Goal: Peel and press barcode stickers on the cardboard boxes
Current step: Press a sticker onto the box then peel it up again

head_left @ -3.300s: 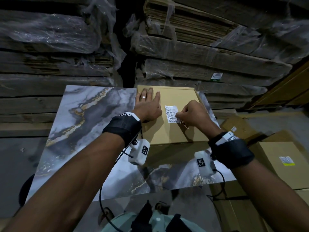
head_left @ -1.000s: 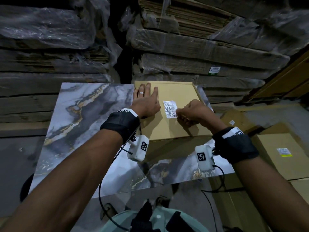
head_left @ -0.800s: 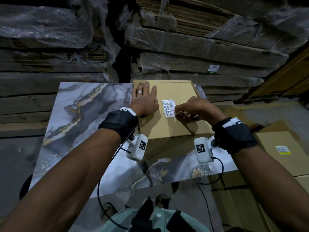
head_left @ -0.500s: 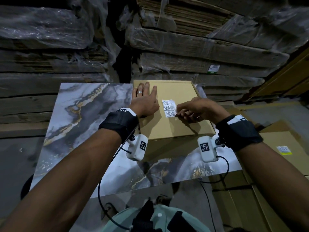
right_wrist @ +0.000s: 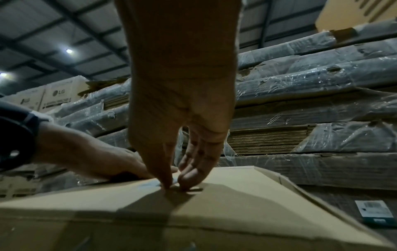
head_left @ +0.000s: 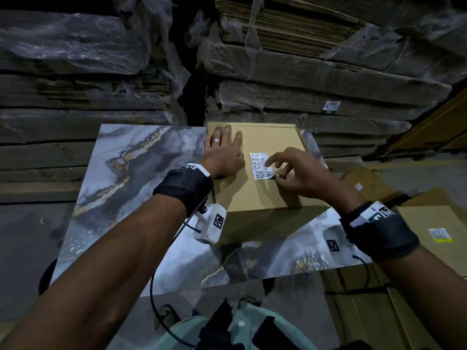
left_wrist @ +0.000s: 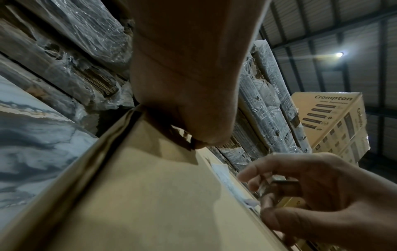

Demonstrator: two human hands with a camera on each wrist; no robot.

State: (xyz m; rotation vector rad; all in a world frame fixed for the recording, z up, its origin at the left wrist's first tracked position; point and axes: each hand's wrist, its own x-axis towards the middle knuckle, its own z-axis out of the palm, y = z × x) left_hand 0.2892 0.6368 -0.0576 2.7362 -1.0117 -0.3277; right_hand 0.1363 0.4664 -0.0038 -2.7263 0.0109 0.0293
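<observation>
A flat cardboard box [head_left: 265, 198] lies at the far right of a marble-pattern table [head_left: 139, 185]. A white barcode sticker [head_left: 259, 164] sits on the box top, its lower right corner lifted. My left hand [head_left: 222, 157] rests flat on the box just left of the sticker, fingers straight. My right hand [head_left: 278, 170] hovers at the sticker's right edge with fingers loosely spread. In the right wrist view its thumb and a fingertip touch the box [right_wrist: 236, 203] beside the sticker [right_wrist: 148, 182]. In the left wrist view the index finger is raised above the sticker [left_wrist: 225, 180].
Plastic-wrapped stacks of flat cardboard [head_left: 303, 72] rise right behind the table. More cardboard boxes, one with a yellow-edged label [head_left: 439, 234], sit low at the right. A printed Crompton carton [left_wrist: 335, 118] stands further off.
My right hand has loosened from a tight pinch at the sticker's right edge and its fingers have spread. The left hand stays flat on the box.
</observation>
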